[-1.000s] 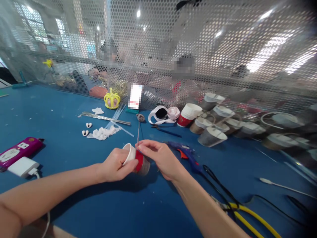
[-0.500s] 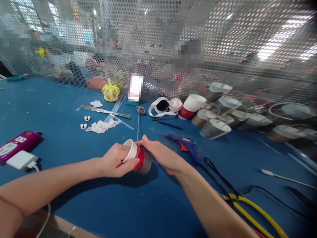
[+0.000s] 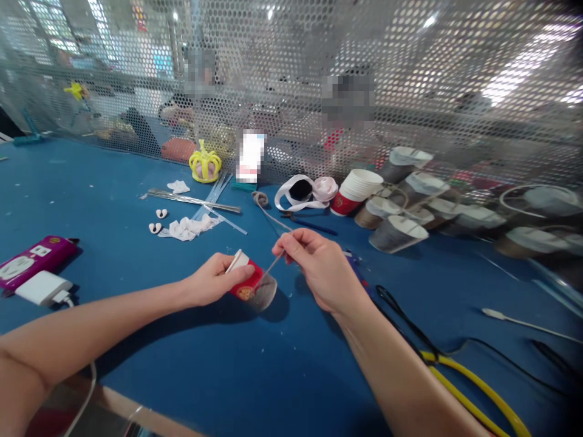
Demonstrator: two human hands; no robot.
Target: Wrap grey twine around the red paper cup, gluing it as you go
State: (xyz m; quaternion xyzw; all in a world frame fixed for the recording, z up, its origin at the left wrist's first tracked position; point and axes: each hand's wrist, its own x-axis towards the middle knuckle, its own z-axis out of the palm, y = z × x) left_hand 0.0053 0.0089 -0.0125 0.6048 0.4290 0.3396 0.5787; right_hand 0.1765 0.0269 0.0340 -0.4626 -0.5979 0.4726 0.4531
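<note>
Cup, red w/ white rim, is held tilted on its side just above the blue table, gripped by left hand w/ fingers curled round the rim end. Twine is pinched btwn thumb and fingertips of right hand; it is stretched taut down to the cup's lower part, which is already wrapped in grey twine. Glue gun is mostly hidden behind right hand.

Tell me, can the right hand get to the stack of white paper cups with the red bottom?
Probably yes. The right hand pinches a thin grey cord, and only bare blue table and a dark tool lie between it and the stack of white paper cups.
</note>
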